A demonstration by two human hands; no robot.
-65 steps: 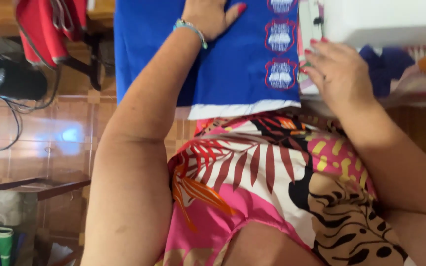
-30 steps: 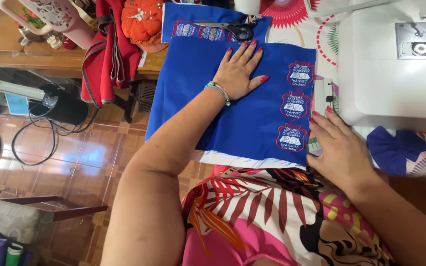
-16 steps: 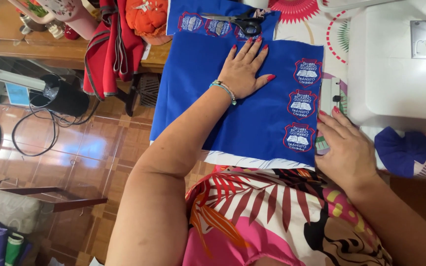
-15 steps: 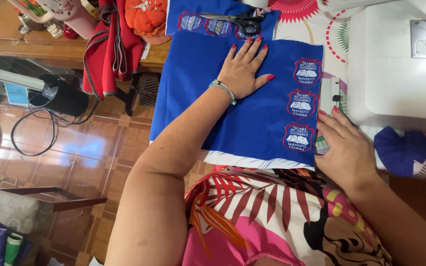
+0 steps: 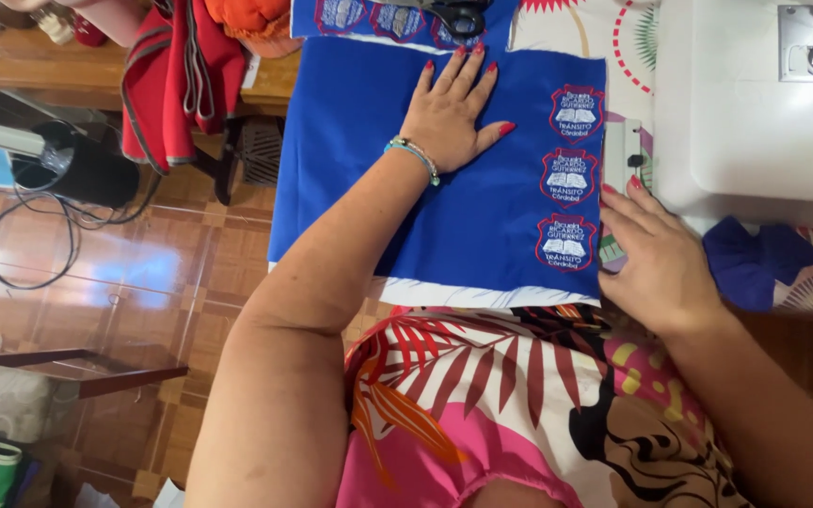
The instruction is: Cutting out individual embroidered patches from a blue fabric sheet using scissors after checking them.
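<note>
Since half a second ago, almost nothing is shifting: both hands are staying where they were on the cloth, and only the head view is sliding a little, so the blue fabric (image 5: 444, 207) now sits slightly lower and further right in the picture. Seen from the head camera, the left hand (image 5: 449, 118) is lying flat and open on the upper middle of the fabric, fingers spread wide and pointing away from the person, holding nothing, just pressing the cloth down; a beaded bracelet (image 5: 414, 155) is circling its wrist. The right hand (image 5: 656, 259) is resting open at the fabric's right edge, fingers loosely extended toward the sewing machine (image 5: 755, 103), gripping nothing as far as the picture is showing. The fabric is spreading smooth and flat over the counter (image 5: 77, 71), its near edge hanging toward the person's lap and showing a white underside along the hem. Three embroidered shield badges (image 5: 566, 179), white and blue with red borders, are running in a column down its right side, just beside the right hand. A second blue piece (image 5: 378, 17) with similar badges is lying beyond the top edge, with black scissors (image 5: 454, 14) resting on it. A red garment (image 5: 181, 80) is draping off the counter to the left, and a dark blue scrap (image 5: 755, 263) is lying near the right hand, under the machine.
</note>
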